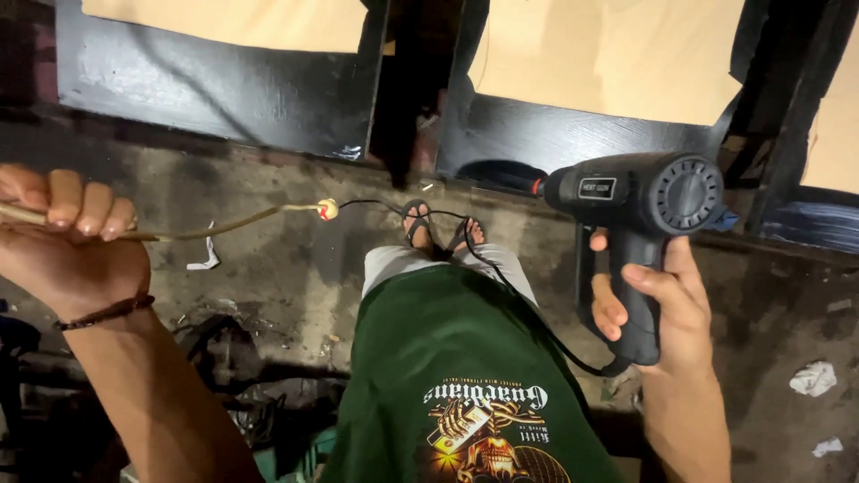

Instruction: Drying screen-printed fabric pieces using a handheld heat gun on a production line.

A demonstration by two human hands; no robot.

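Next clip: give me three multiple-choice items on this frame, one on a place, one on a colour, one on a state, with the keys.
1. Where is the heat gun?
A. On the floor
B. In the right hand
C. On a panel

2. What colour is the shirt?
A. Green
B. White
C. Red

3. How is the left hand?
A. Open and flat
B. Resting on the floor
C. Closed around a thin stick

Key: 1 B, fingers wrap its black handle. 2 A, dark green cloth fills the lower middle. 3 C, fingers curl over the stick, whose rounded tip points toward the gun.
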